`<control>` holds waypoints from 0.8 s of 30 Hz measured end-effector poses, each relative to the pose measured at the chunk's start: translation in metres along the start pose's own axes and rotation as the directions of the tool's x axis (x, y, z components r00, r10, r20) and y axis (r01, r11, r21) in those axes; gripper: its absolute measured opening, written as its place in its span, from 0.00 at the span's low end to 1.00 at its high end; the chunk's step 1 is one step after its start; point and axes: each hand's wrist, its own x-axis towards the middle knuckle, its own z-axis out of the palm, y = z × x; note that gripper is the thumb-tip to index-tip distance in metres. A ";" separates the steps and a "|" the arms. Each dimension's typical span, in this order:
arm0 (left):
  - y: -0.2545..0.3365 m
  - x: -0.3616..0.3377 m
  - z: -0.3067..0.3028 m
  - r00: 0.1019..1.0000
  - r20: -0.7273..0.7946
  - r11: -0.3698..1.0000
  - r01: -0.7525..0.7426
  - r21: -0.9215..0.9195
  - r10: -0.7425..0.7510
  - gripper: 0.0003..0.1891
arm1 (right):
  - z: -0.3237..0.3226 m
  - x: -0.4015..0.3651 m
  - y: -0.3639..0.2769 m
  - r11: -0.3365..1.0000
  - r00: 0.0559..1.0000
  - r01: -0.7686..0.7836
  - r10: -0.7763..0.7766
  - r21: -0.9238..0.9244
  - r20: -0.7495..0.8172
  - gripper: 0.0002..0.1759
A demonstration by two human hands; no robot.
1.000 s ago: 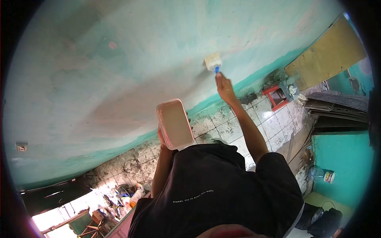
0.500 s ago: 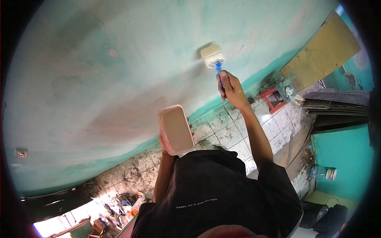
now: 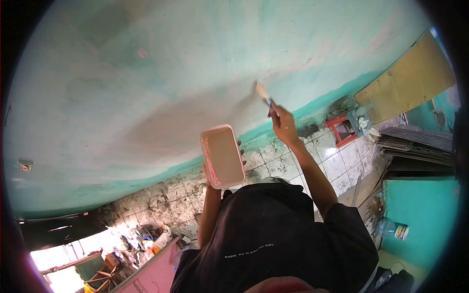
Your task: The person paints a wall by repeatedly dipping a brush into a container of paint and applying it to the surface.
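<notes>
Head view, left to right: our left hand [image 3: 207, 174] sits mostly hidden behind the pink tray [image 3: 222, 155] it holds from below — only fingertips show at the rim. Our right hand [image 3: 281, 122] is closed on the brush [image 3: 262, 92], whose bristles touch the wall [image 3: 146, 73] just above the grip. The print on our shirt [image 3: 251, 250] is too small to read, and the bottle [image 3: 395, 229] label is blurred.
</notes>
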 end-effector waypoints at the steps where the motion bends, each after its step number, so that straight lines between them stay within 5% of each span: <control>1: -0.003 0.002 -0.003 1.000 0.028 1.000 -0.007 0.015 0.006 0.44 | -0.020 0.026 -0.042 0.998 0.998 -0.063 0.063 -0.012 -0.029 0.20; 4: -0.015 0.003 -0.014 0.996 -0.033 0.996 -0.082 -0.035 0.081 0.45 | -0.027 0.062 -0.070 0.986 0.978 0.094 -0.117 -0.136 -0.174 0.26; 7: -0.023 0.003 -0.028 0.979 -0.180 0.996 -0.091 0.006 0.091 0.46 | 0.016 0.053 -0.026 0.979 0.981 0.016 -0.056 -0.205 -0.188 0.25; 11: -0.027 0.004 -0.023 0.984 -0.141 0.994 -0.110 -0.009 0.107 0.45 | 0.078 -0.020 0.069 0.925 0.997 -0.080 0.073 -0.372 -0.034 0.24; 13: -0.027 0.004 -0.017 0.988 -0.093 0.991 -0.131 -0.038 0.127 0.45 | 0.083 -0.041 0.095 0.852 0.892 -0.167 0.345 -0.496 0.293 0.24; 14: -0.025 0.005 -0.014 0.988 -0.092 0.991 -0.127 -0.032 0.124 0.45 | 0.082 -0.041 0.102 0.853 0.893 -0.171 0.346 -0.493 0.288 0.24; 17: -0.022 0.015 -0.021 0.990 0.015 0.989 -0.143 0.024 0.143 0.42 | 0.045 0.012 0.069 0.966 0.911 -0.128 0.204 -0.224 0.359 0.22; 19: -0.020 0.000 -0.060 0.982 -0.147 0.993 -0.117 0.033 0.121 0.41 | 0.000 0.063 -0.011 0.996 0.933 -0.048 0.019 0.073 0.360 0.14; 20: -0.021 -0.005 -0.059 0.974 -0.177 0.990 -0.140 0.025 0.142 0.41 | -0.028 0.082 -0.054 0.977 0.857 -0.188 0.114 0.099 0.502 0.16; 22: -0.014 0.005 -0.057 0.949 -0.307 0.997 -0.072 -0.017 0.064 0.40 | -0.067 0.101 -0.104 0.987 0.744 -0.066 -0.051 0.150 0.666 0.16; 24: -0.004 0.026 0.010 0.992 -0.070 0.992 -0.111 -0.054 0.107 0.35 | -0.084 0.100 -0.127 0.987 0.677 -0.001 -0.117 0.160 0.727 0.17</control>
